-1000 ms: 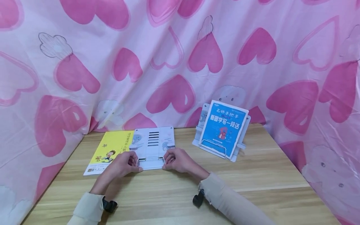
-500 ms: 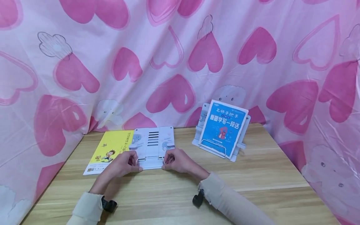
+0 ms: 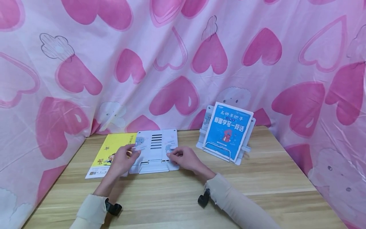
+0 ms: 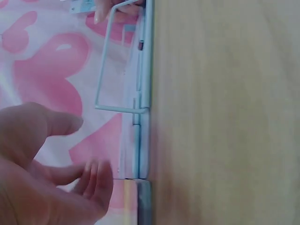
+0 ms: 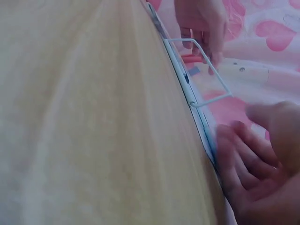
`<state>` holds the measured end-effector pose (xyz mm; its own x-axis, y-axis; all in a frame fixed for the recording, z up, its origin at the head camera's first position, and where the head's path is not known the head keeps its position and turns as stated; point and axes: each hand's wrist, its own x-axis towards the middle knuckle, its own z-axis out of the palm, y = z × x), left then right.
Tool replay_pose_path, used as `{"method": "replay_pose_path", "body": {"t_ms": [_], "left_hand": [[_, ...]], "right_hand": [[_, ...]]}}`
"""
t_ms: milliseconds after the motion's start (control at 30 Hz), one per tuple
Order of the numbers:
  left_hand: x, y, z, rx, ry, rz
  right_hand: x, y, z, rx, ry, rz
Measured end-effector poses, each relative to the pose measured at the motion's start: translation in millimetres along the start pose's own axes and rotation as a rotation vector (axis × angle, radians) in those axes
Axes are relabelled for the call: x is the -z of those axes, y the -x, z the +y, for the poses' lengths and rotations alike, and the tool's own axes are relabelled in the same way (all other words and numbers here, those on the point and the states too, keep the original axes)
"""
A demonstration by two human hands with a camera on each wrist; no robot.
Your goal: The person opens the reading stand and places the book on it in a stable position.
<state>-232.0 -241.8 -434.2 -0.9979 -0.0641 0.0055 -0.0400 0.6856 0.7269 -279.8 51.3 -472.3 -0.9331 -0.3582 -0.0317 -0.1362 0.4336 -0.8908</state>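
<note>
A pale book stand (image 3: 155,154), with slots and cartoon print, lies on the table in the head view. Its wire page holder (image 4: 99,79) juts up from the front edge in both wrist views. My left hand (image 3: 123,160) hovers at the stand's left side, thumb and fingers apart, with nothing between them. At the right side is my right hand (image 3: 184,157), its fingers loosely bent beside the stand's edge and its thumb apart from them. Whether those fingertips touch the stand, I cannot tell. A yellow book (image 3: 114,143) lies at the stand's left, partly hidden by my left hand.
To the right, a second book stand (image 3: 247,148) holds a blue book (image 3: 228,127) tilted up behind its wire. Wooden tabletop (image 3: 160,203) extends in front of the hands. A pink heart-patterned curtain (image 3: 171,44) hangs along the table's back and sides.
Both hands have let go of the wire page holder at the stand's front corners. They have risen and moved slightly back along the stand's sides, uncovering its front corners.
</note>
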Motion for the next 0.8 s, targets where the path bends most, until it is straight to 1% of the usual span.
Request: {"method": "replay_pose_path", "body": {"t_ms": [100, 167, 233, 333, 467, 633, 800], "left_hand": [[-1.7, -1.3, -2.0, 0.039, -0.007, 0.02], [-2.6, -2.6, -3.1, 0.064, 0.003, 0.009], [-3.0, -4.2, -3.4, 0.078, 0.008, -0.01], [-3.2, -6.6, -4.2, 0.09, 0.018, -0.03], [-2.5, -9.0, -6.6, 0.092, 0.043, -0.029], [-1.9, -10.6, -9.6, 0.105, 0.115, -0.038], [0.8, -13.0, -13.2, 0.153, 0.194, -0.042]], "right_hand": [[3.2, -2, 2, -0.021, -0.031, 0.117], [4.7, -3, 3, -0.04, -0.048, 0.186], [5.4, -3, 4, -0.071, -0.048, 0.222], [5.5, -4, 5, -0.096, -0.057, 0.214], [5.4, -6, 6, -0.095, -0.076, 0.182], [7.7, -8, 9, -0.098, -0.108, 0.177], [11.8, -9, 13, -0.111, -0.188, 0.168]]}}
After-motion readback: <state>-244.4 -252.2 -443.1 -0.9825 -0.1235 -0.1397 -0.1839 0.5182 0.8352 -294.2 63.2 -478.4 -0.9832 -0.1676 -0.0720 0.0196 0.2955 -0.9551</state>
